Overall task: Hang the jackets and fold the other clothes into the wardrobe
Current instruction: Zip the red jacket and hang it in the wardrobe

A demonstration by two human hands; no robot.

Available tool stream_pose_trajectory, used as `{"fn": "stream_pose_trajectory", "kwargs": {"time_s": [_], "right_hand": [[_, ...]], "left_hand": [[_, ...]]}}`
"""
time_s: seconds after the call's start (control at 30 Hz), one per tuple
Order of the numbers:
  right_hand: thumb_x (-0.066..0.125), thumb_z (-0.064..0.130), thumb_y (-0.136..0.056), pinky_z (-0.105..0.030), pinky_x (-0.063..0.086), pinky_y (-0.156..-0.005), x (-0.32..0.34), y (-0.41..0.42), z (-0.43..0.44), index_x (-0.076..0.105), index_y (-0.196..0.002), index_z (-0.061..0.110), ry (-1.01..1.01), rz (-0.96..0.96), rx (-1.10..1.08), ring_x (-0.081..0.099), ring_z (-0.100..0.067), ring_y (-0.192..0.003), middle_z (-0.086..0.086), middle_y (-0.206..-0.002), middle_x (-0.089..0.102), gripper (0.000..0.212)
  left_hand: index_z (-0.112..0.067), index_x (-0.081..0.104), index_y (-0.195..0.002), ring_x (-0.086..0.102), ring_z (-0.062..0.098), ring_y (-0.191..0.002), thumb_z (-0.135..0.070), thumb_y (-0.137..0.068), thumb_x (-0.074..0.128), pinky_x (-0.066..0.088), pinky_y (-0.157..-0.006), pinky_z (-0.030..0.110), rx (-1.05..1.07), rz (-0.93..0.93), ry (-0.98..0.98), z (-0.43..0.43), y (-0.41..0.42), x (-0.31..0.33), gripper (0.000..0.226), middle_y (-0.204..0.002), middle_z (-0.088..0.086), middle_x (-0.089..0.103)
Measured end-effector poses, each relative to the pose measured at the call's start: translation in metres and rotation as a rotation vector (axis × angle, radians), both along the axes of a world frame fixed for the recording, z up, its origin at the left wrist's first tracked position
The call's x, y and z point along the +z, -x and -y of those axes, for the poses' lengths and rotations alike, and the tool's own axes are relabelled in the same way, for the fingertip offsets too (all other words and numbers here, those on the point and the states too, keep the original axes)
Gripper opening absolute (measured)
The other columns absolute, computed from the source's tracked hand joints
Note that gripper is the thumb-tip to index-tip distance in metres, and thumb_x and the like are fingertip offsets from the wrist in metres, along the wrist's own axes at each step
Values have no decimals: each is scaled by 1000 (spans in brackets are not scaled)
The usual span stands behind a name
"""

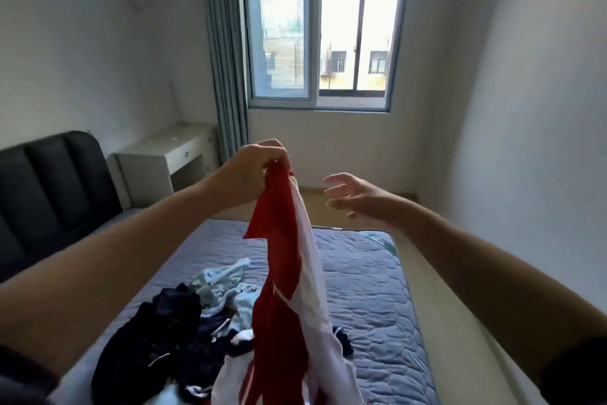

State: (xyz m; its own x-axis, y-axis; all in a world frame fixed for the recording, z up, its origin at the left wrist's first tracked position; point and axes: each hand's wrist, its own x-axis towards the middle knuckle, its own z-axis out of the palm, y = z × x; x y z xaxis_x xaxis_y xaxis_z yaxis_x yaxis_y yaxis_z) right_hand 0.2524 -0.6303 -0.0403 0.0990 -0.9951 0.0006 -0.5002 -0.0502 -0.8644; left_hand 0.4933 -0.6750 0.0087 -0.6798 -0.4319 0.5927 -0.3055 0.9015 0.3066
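Observation:
My left hand (253,171) is raised over the bed and grips the top of a red and white garment (292,289), which hangs straight down to the mattress. To its right, my right hand (353,196) hovers with fingers spread, a short gap from the cloth and holding nothing. A pile of other clothes lies on the bed below: dark navy pieces (161,335) and a light blue patterned piece (226,286). No wardrobe is in view.
The bed (368,289) has a grey-blue quilted cover and a black padded headboard (52,184) on the left. A white desk (167,155) stands in the far left corner by a curtain (226,69) and window (322,33). Bare floor runs along the bed's right side.

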Motion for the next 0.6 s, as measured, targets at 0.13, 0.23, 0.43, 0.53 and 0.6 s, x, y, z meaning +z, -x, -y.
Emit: {"fn": "stream_pose_trajectory", "kwargs": {"time_s": [0.13,0.23,0.43,0.53,0.6], "right_hand": [[57,-1,-89,-32,42,-96,12,-11,9,49,-129,39,31,75,158,55,-13,-116,7,-133,58,57],[61,0,-78,-42,35,-109,22,-20,11,60,-121,35,-78,270,296,53,-14,-122,10,-126,62,56],[54,-4,-89,-34,47,-98,33,-36,-1,65,-112,25,-163,217,550,62,-11,-104,6,-109,67,39],[56,0,-89,-29,53,-88,31,-49,-3,66,-106,4,-48,7,375,64,-13,-88,-1,-96,68,19],[59,2,-87,-32,52,-79,31,-50,-3,66,-100,-2,65,-65,170,59,-15,-77,-7,-85,62,15]], "left_hand": [[-33,54,-68,57,0,-79,30,-63,47,45,-73,13,-151,21,-94,-13,4,33,64,-84,-4,61],[-32,52,-62,59,-1,-74,28,-64,49,46,-73,14,-183,61,-155,-19,1,46,60,-76,-8,63],[-29,50,-56,60,6,-71,28,-60,38,47,-69,19,-190,39,-287,-24,-16,56,58,-72,-5,65],[-24,54,-62,65,12,-84,25,-72,44,53,-76,22,-161,84,-305,-24,-20,58,51,-85,-2,68],[-26,55,-67,61,12,-81,17,-80,50,49,-74,13,-48,145,-232,-20,-26,57,45,-92,-1,62]]}}
